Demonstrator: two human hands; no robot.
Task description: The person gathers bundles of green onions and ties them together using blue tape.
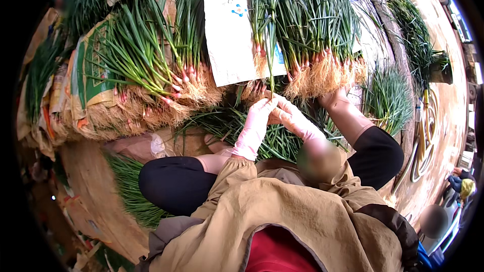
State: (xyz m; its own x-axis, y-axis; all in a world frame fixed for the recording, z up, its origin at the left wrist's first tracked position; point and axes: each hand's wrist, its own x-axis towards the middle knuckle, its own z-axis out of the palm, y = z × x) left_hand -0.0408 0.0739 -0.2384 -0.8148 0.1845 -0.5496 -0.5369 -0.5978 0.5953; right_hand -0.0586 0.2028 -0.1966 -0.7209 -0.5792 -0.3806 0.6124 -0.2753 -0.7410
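Note:
My left hand [260, 112] and my right hand [293, 117], both in pale pink gloves, meet in front of me. Their fingertips are closed together around the lower end of a single green onion [272, 73], whose thin stalk runs up and away from me. Its base is hidden in the fingers. Just beyond lies a white sheet [229, 45], partly under the leaves. To its right is a thick row of green onions [317, 25] with pinkish bulbs and long tan roots. Another spread of green onions [146, 45] lies on the left, roots toward me.
Loose green leaves [227, 126] cover the ground below my hands, between my bent legs. A green and white printed sack [93, 70] lies at the left. On the right are more leafy bundles [388, 95] and a coiled hose [427, 131]. Another person [461, 184] is at the far right.

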